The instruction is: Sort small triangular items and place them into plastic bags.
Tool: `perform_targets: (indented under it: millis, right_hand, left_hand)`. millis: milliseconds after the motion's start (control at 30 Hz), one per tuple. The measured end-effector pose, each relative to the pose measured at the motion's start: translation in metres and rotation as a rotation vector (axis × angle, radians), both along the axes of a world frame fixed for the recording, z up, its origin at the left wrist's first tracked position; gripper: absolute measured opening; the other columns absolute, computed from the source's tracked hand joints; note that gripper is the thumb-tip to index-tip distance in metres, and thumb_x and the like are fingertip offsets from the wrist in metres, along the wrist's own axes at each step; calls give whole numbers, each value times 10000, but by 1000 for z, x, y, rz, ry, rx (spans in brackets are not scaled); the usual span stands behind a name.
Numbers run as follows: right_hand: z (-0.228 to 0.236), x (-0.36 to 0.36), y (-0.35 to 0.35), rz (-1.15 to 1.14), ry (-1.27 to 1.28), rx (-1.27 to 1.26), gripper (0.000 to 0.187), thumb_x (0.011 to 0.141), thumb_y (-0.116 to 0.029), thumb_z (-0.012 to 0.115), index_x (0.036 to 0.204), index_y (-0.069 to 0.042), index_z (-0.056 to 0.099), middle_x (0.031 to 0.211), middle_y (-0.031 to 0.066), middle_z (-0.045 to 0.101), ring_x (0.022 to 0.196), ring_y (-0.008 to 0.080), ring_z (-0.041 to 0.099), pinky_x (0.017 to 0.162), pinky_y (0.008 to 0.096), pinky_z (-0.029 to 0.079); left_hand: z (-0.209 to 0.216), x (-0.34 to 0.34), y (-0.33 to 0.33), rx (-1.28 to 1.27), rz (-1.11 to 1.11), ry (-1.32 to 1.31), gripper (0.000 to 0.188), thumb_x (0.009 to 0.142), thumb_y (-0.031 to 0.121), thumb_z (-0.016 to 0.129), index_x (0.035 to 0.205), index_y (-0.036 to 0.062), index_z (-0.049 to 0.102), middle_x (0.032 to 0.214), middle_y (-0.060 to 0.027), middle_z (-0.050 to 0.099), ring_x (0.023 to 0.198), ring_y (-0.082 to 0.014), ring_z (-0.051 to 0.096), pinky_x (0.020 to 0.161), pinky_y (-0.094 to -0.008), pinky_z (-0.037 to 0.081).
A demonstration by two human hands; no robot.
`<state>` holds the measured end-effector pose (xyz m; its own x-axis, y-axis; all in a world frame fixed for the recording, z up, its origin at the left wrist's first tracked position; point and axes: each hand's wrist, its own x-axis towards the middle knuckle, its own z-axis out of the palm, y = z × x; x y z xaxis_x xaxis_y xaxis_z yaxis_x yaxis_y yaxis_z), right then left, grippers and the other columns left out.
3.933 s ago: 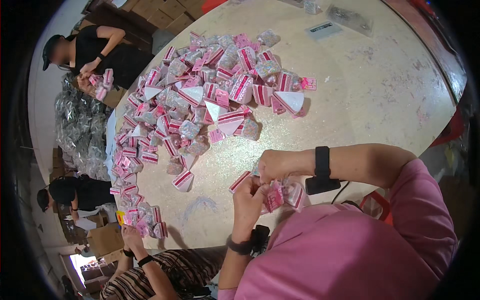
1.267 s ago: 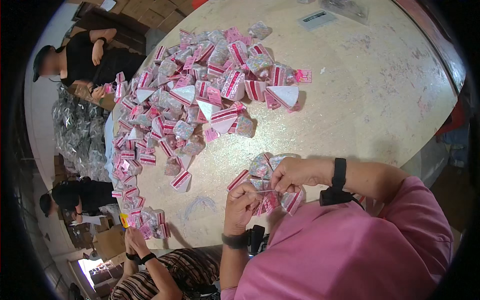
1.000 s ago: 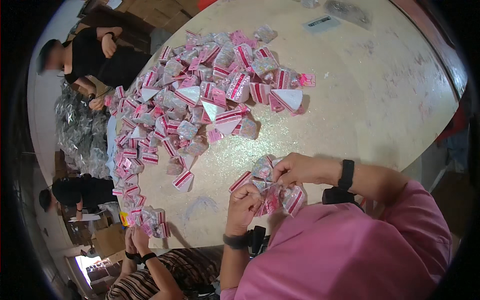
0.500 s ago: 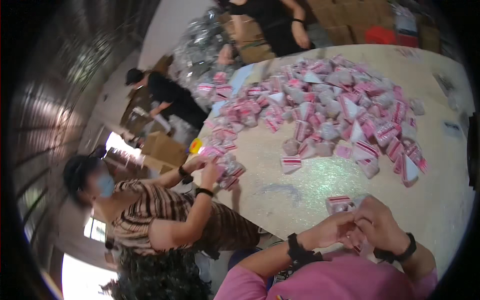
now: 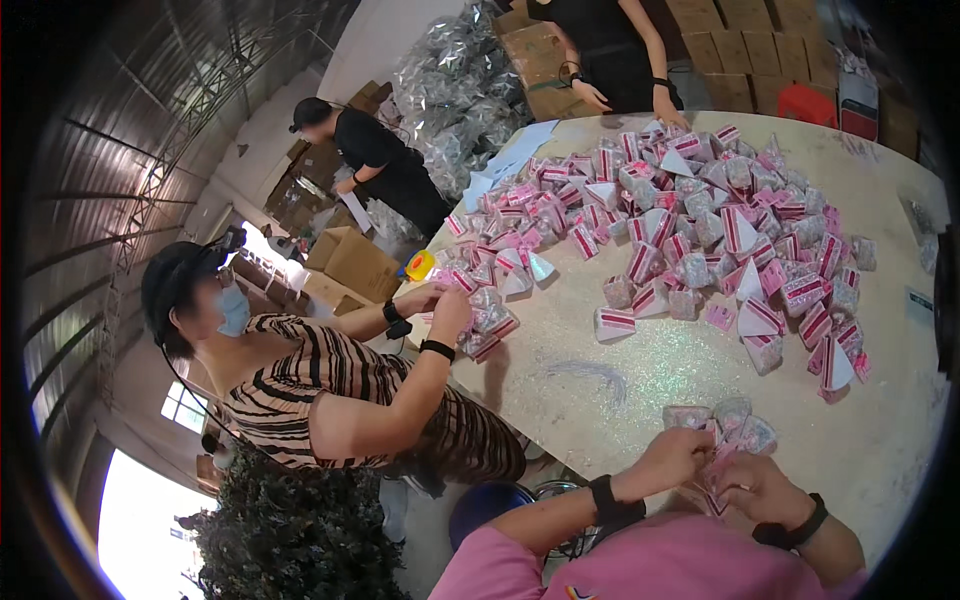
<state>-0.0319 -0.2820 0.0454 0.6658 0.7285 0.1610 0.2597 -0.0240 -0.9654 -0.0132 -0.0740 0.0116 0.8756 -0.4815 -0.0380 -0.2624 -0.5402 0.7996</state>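
In the head view, small pink tags (image 5: 718, 317) show among the pile (image 5: 692, 270) of little ornaments, but any print on them is too small to read; a flat packet (image 5: 919, 303) with a dark band, right of the pile, is equally unreadable. On the near side of the pile, toward the wearer, lies a small bunch of ornaments (image 5: 750, 434), speckled grey and pastel with touches of pink, glittery, in clear-looking wrapping. The wearer's left hand (image 5: 672, 464) and right hand (image 5: 768, 490) meet at the bunch, fingers bent and drawn narrow around its pink parts; I cannot tell exactly what either one pinches. The pile itself mixes white cake-slice wedges with crimson and pink stripes and speckled cubes. It spreads over a pale tabletop (image 5: 540, 400) dusted with glitter, with bluish scribbles (image 5: 590, 374) just on its near side. At the pile's left end sit a yellow round object (image 5: 420, 265) and a co-worker in stripes (image 5: 330, 400), whose hands are at a cluster of ornaments (image 5: 490, 318). Beyond the pile are light blue sheets (image 5: 512, 160), silvery clear bags (image 5: 460, 100), stacked cartons (image 5: 745, 55), a red container (image 5: 805, 104) and a person in black (image 5: 605, 60); farther off, left of it, another person in black (image 5: 375, 150) stands near open boxes (image 5: 355, 265).
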Motion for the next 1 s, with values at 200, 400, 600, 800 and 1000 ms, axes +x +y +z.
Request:
perform_targets:
  millis: [200,400,600,800,1000]
  right_hand:
    - [-10,-1,6,-408,-13,-19,73,711,24,610,760,-16,574,746,108,531,751,252,530,661,337,425]
    - [-14,14,8,-451,-388,-146,127,688,57,568,781,-22,533,797,147,496,746,338,486,634,399,417]
    - [-19,16,22,-473,-537,-251,124,703,33,580,801,-29,536,806,152,499,748,351,491,636,400,417]
    - [-26,22,33,-624,-92,-48,169,729,8,606,892,4,559,835,107,554,803,233,556,658,320,450]
    - [-18,15,40,-490,428,161,292,850,-105,607,1104,-2,503,909,60,575,798,116,565,694,241,471]
  left_hand:
    - [25,-8,-10,76,53,-524,142,796,144,612,916,69,622,697,-118,592,637,-279,581,574,-353,458]
    - [5,8,-14,-134,-29,260,125,804,112,632,875,12,607,666,-58,573,608,-135,521,563,-272,413]
    - [-13,1,-10,-256,126,449,51,815,49,578,800,1,566,655,-32,551,641,-44,485,560,-243,411]
    - [15,-4,-15,-226,395,141,83,817,82,575,797,4,553,606,-52,539,575,-78,511,514,-270,431]
    - [22,0,-30,-243,485,69,76,823,46,566,768,-6,569,658,-29,559,633,-49,507,547,-228,436]
